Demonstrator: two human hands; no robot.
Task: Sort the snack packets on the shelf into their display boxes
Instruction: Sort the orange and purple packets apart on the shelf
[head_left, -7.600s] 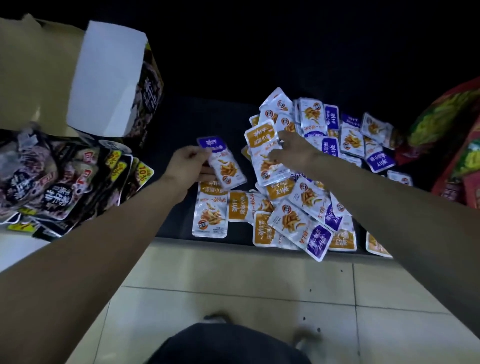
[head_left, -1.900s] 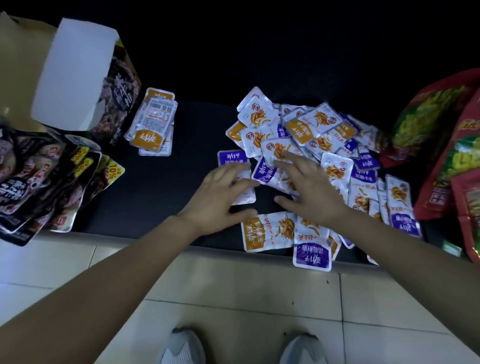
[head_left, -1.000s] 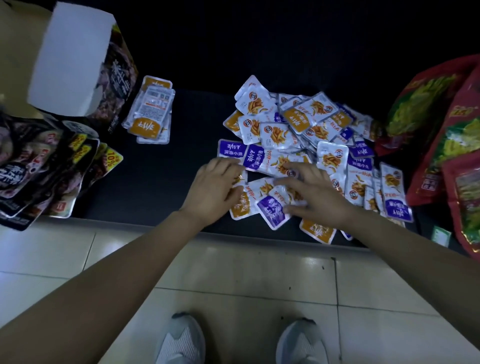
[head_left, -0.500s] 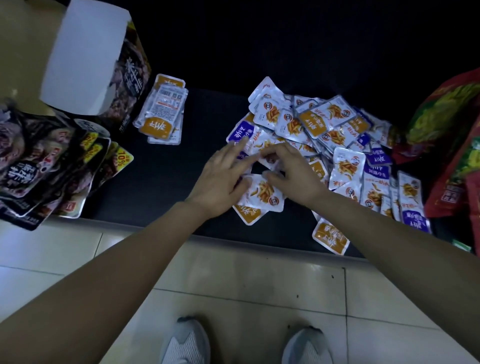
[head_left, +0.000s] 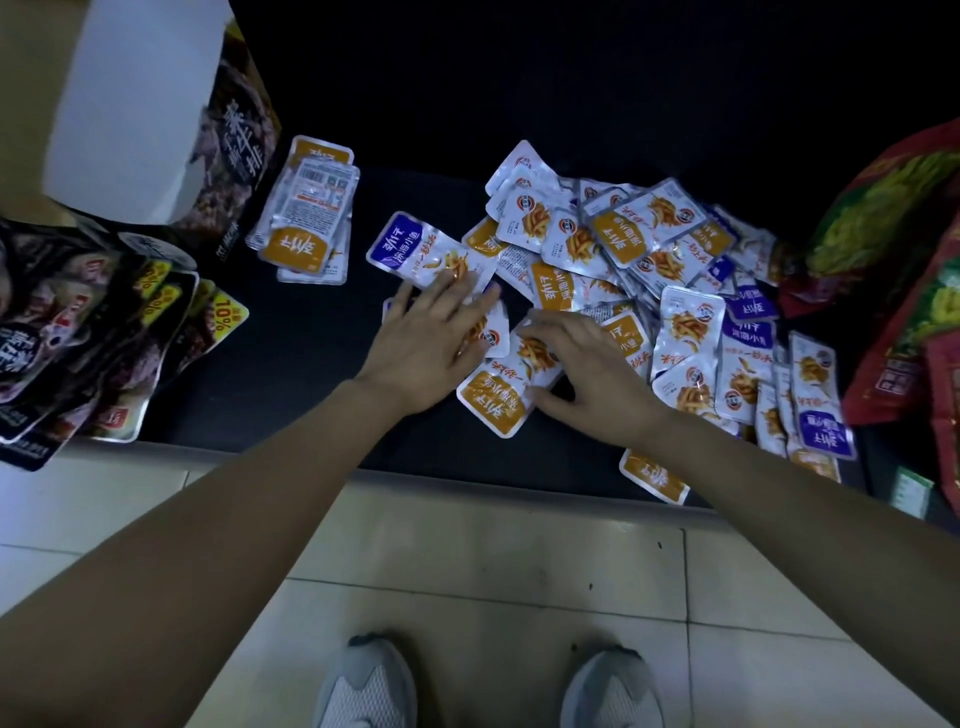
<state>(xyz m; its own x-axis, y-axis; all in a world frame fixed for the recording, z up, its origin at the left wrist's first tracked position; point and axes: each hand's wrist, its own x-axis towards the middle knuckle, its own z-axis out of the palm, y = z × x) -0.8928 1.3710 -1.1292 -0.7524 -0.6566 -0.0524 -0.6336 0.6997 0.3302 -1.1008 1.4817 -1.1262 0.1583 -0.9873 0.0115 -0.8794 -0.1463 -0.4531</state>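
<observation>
Mid-sort: left hand (head_left: 426, 348) lies flat on purple packets (head_left: 410, 249) beside the heap (head_left: 649, 249) — right hand (head_left: 587, 364), also unclenched, presses an orange packet (head_left: 496, 397); next it likely needs pinching up.

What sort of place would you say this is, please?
Probably a shop: a low black shelf over a pale tiled floor carries a heap of small silver snack packets, an open cardboard display box and large red bags.

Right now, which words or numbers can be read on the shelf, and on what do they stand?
"10%": yellow tag on a dark packet.
"劲仔", "深海小鱼", upside down: purple packet.
"素牛排": display box.
Small print on the stack of orange packets: too small to read.
</observation>
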